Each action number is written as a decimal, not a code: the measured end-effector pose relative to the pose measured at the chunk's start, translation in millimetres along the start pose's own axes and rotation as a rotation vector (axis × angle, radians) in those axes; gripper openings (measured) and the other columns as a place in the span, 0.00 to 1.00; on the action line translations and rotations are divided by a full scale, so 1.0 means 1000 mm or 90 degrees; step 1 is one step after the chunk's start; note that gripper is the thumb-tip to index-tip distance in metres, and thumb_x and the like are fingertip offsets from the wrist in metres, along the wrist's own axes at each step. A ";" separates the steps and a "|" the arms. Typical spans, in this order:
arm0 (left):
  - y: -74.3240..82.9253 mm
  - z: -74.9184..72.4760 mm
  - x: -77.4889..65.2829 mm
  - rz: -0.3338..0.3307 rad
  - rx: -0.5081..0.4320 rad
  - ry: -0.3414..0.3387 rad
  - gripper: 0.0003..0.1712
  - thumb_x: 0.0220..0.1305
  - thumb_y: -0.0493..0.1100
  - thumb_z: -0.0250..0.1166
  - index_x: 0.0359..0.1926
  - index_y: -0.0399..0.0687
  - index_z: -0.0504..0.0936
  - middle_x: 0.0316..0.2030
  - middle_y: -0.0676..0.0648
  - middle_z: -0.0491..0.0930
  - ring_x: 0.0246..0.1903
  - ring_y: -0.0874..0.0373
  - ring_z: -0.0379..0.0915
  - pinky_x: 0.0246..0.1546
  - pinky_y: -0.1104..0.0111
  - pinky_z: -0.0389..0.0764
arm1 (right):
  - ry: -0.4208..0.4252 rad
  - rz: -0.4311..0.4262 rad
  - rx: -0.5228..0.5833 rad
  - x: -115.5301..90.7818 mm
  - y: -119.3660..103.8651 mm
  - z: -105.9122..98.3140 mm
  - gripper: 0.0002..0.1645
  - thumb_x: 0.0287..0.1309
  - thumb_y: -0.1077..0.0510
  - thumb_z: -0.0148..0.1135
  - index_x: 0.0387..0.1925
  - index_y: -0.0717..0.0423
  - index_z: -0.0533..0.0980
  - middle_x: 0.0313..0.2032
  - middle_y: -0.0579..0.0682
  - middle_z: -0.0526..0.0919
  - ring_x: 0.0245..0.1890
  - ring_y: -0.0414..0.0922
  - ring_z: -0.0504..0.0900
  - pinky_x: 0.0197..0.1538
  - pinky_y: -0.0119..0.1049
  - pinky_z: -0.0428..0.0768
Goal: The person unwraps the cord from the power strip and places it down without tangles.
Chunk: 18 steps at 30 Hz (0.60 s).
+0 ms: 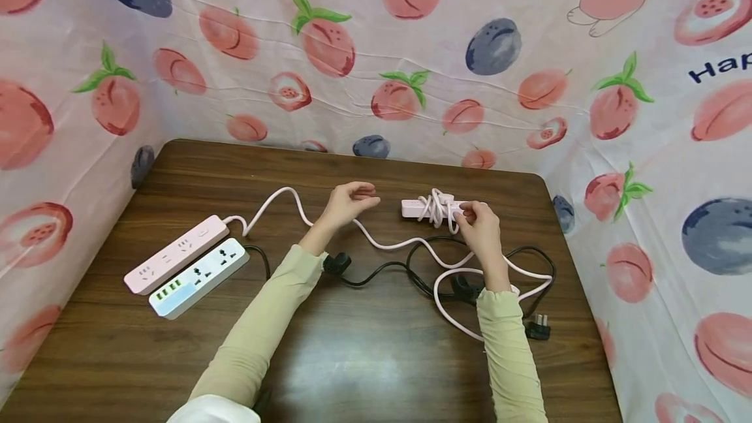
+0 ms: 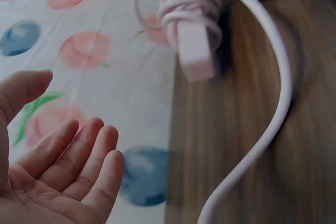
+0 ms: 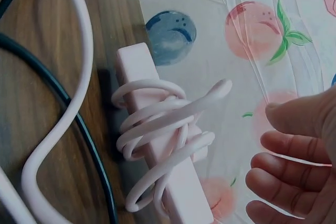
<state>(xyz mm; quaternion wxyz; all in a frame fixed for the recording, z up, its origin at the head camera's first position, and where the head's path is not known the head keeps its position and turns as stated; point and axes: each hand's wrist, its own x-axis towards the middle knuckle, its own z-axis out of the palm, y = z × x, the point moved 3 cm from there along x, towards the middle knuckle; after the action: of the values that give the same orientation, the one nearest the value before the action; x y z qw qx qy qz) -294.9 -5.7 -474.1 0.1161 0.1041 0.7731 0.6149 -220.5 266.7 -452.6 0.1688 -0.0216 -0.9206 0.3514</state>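
Note:
A small pink power strip (image 1: 410, 209) with its own pale pink cord (image 3: 157, 114) wound around it lies near the table's back edge. Just to its right is my right hand (image 1: 482, 230), overlapping the strip's end in the head view. The right wrist view shows a gap between that hand's relaxed fingers (image 3: 278, 184) and the wound cord. My left hand (image 1: 348, 206) hovers left of the strip, palm turned toward it, fingers loosely extended and holding nothing. Beneath the left wrist runs a loose pink cord (image 1: 382, 245) across the table.
At the left lie a longer pink power strip (image 1: 176, 254) and a white power strip (image 1: 200, 279), side by side. Black cord (image 1: 376, 274) tangles with pink cord around my right forearm. A black plug (image 1: 337, 263) lies by my left cuff, a three-pin plug (image 1: 537, 328) at the right.

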 end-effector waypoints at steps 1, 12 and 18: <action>-0.001 0.005 0.004 -0.010 -0.001 -0.006 0.25 0.57 0.40 0.67 0.54 0.32 0.76 0.49 0.37 0.79 0.48 0.47 0.76 0.48 0.62 0.77 | -0.003 0.009 0.002 0.002 0.000 0.001 0.11 0.52 0.66 0.65 0.38 0.69 0.78 0.31 0.62 0.78 0.33 0.55 0.79 0.38 0.46 0.77; -0.030 0.048 0.045 -0.114 0.055 -0.039 0.29 0.54 0.44 0.69 0.55 0.34 0.75 0.50 0.38 0.78 0.52 0.49 0.73 0.52 0.63 0.74 | -0.006 0.057 0.013 0.018 -0.004 0.010 0.11 0.54 0.63 0.64 0.37 0.69 0.79 0.33 0.62 0.80 0.35 0.55 0.80 0.40 0.46 0.77; -0.039 0.064 0.054 -0.169 0.070 -0.065 0.33 0.55 0.46 0.68 0.59 0.34 0.71 0.54 0.38 0.75 0.55 0.48 0.70 0.54 0.63 0.72 | -0.008 0.091 -0.003 0.025 0.002 0.016 0.12 0.54 0.62 0.64 0.38 0.68 0.79 0.32 0.61 0.80 0.35 0.54 0.80 0.40 0.46 0.77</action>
<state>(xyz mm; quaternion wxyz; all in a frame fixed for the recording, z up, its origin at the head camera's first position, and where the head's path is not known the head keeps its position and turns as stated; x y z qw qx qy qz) -326.9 61.3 -528.6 0.2293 0.0381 0.8056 0.5449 -249.8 262.1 -458.1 0.1378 -0.0854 -0.9187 0.3602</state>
